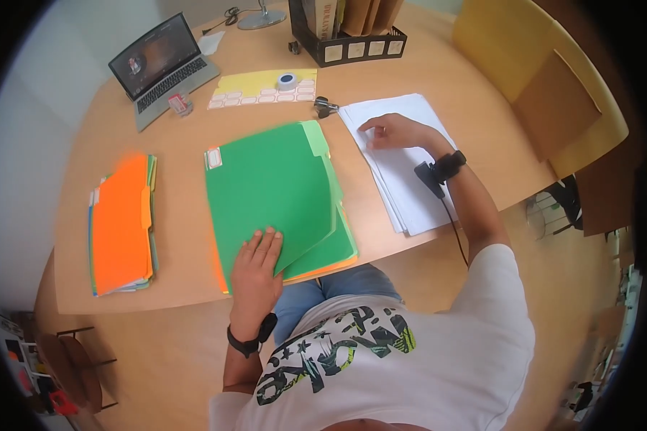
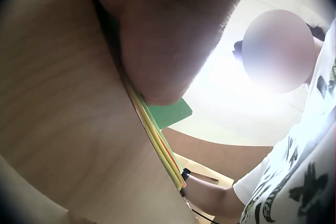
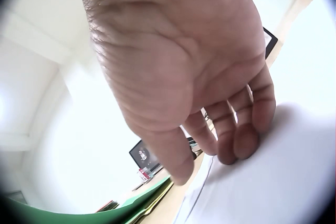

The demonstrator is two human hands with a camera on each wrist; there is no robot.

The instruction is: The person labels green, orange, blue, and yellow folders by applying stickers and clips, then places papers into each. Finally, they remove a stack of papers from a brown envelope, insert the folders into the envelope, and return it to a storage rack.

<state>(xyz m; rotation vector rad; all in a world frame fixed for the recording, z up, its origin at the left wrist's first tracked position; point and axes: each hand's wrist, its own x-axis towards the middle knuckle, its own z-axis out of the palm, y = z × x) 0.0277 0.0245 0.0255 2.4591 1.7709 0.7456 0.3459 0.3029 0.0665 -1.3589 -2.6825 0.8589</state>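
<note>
My left hand (image 1: pixel 257 264) rests with its fingers extended on the near left corner of a green file folder (image 1: pixel 269 190). The folder's cover lifts a little at the near right, showing more green and orange folders beneath. A white label sits at its far left corner. In the left wrist view, the edges of the stacked folders (image 2: pixel 163 153) show beyond the heel of the hand. My right hand (image 1: pixel 402 132) is over a stack of white paper (image 1: pixel 413 190), its fingers loosely bent and holding nothing. In the right wrist view its fingertips (image 3: pixel 245 142) are right at the top sheet.
Another folder pile, orange on top (image 1: pixel 124 223), lies at the left. Farther back are a laptop (image 1: pixel 167 68), a small clear container (image 1: pixel 180 105), label sheets (image 1: pixel 230 98) with a tape roll (image 1: pixel 287 80), a black clip-like object (image 1: pixel 325 107), and a black organizer (image 1: pixel 352 50). A yellow chair (image 1: pixel 597 79) stands right.
</note>
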